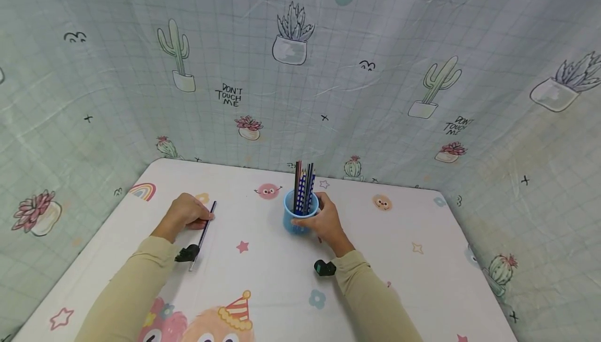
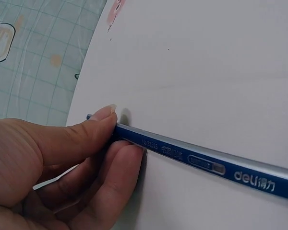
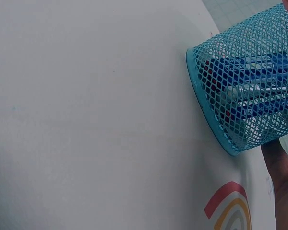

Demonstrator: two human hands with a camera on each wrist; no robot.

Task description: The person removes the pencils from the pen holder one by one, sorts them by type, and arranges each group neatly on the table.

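My left hand (image 1: pixel 191 211) pinches a dark blue pencil (image 2: pixel 201 163) between thumb and fingers near one end. The pencil slants over the left part of the table, and "deli" lettering shows on its side in the left wrist view. Around a blue mesh pen cup (image 3: pixel 245 91) near the table's middle, my right hand (image 1: pixel 327 222) curls its thumb and fingers. Several pencils (image 1: pixel 304 191) stand upright in the cup, some dark, some blue with white spots. Through the mesh, the right wrist view shows their lower ends. Only a little of the right hand appears there, at the right edge.
The white tablecloth (image 1: pixel 263 274) carries printed stars, flowers and cartoon faces. A grey-green cactus-print curtain (image 1: pixel 328 92) rises behind the table and along both sides. Dark wrist cameras sit at the left wrist (image 1: pixel 188 253) and right wrist (image 1: pixel 325 268).
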